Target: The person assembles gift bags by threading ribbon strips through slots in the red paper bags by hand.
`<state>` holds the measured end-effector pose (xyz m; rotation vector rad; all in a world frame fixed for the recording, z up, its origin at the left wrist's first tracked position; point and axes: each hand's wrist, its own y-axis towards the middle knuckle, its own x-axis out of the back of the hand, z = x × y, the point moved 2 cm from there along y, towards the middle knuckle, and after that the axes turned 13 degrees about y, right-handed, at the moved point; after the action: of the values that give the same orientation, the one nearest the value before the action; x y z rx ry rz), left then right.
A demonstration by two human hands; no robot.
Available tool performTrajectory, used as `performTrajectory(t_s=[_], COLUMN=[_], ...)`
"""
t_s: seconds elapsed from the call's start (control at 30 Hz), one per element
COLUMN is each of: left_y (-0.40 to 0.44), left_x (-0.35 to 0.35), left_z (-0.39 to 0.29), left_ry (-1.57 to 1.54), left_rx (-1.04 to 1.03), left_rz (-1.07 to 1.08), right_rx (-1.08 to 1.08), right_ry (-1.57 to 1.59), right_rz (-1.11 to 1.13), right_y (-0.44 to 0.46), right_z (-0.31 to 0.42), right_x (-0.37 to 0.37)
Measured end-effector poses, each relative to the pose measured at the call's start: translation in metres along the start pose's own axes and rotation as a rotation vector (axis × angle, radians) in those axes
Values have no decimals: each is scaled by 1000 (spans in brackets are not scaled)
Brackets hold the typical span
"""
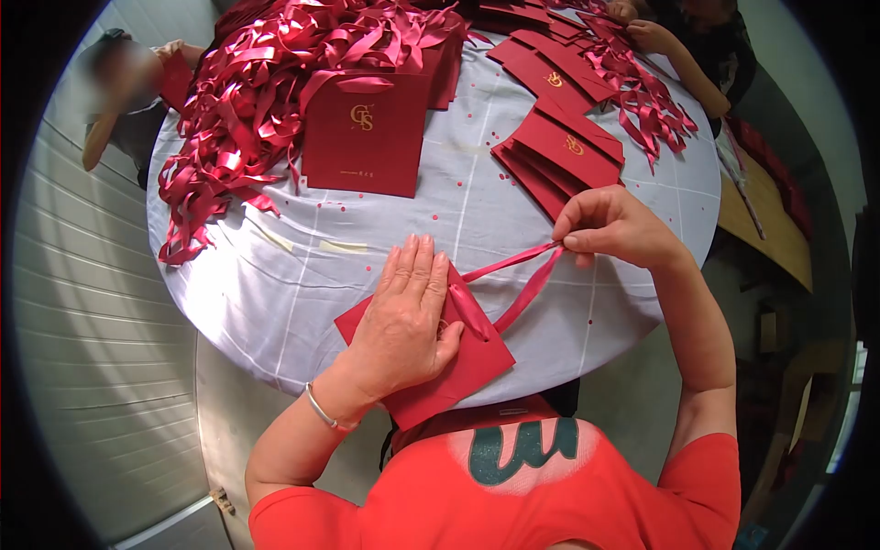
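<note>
A red paper bag [481,359] lies tilted at the near edge of the table. My left hand [403,312] rests flat on it, fingers stretched out side by side, with a bracelet on the wrist. Up and to the right, my right hand [610,225] pinches the end of a dark pink ribbon [527,298]. The ribbon runs as a taut loop from the bag's top edge to those fingertips. A second, shorter ribbon loop lies across the bag near my left fingers.
A large heap of pink ribbons [247,101] covers the back left of the round table [440,238]. Beside it lies a red bag with gold letters [362,137]. More bags [568,147] are at the right. Co-workers [706,46] [128,101] are at both far sides.
</note>
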<state>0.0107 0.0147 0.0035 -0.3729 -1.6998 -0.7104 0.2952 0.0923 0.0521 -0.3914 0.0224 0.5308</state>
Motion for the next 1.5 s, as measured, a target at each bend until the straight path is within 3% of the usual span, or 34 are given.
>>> performTrajectory(t_s=[0.13, 0.27, 0.4, 0.47, 0.57, 0.67, 0.7, 0.73, 0.77, 0.8, 0.87, 0.9, 0.97, 1.0, 1.07, 1.1, 1.3, 1.5], left_y=[0, -11, -41, -44, -53, -48, -52, -58, -55, -52, -35, -23, -8, -12, -5, -9, 27, 58], left_x=[15, 50, 77, 76, 62, 74, 80, 87, 84, 85, 74, 61, 40, 19, 57, 55, 64, 40], left_z=[-1, -15, -43, -60, -54, -47, -44, -45, -40, -35, -19, -9, 6, 27, 19, 23, 13, -3], left_ry=[-95, 84, -128, -132, -23, -251, -268, -420, -679, -881, -1079, -1243, -1276, -804, -163, 74, 124, 177], left_rx=[-22, -19, -81, 41, 48, -13, -19, 136, 191, 291, 444, 504, 597, 445, 513, 477, 154, 17], left_rz=[-173, -303, -243, -256, -263, -546, -510, -354, -404, -244, -125, -81, -16, 6, 247, 107, -101, 13], right_rx=[137, 226, 299, 323, 435, 492, 550, 483, 579, 557, 582, 522, 411, 357, 346, 343, 325, 594], right_ry=[291, 491, 656, 733, 644, 721, 702, 610, 535, 458, 390, 375, 159, 79, 34, 31, 78, -115], right_rz=[213, 243, 228, 286, 348, 443, 444, 378, 353, 239, 108, 71, -106, -178, -246, -259, -409, -877], right_y=[-19, -37, -49, -54, -52, -65, -67, -72, -61, -57, -19, -6, 12, 15, 6, -2, -37, -23], right_z=[15, 29, 39, 44, 43, 58, 67, 79, 85, 96, 96, 93, 66, 53, 25, 14, -23, -37], right_x=[-25, -77, -119, -136, -156, -165, -164, -158, -152, -146, -122, -108, -76, -60, -41, -34, 9, 97])
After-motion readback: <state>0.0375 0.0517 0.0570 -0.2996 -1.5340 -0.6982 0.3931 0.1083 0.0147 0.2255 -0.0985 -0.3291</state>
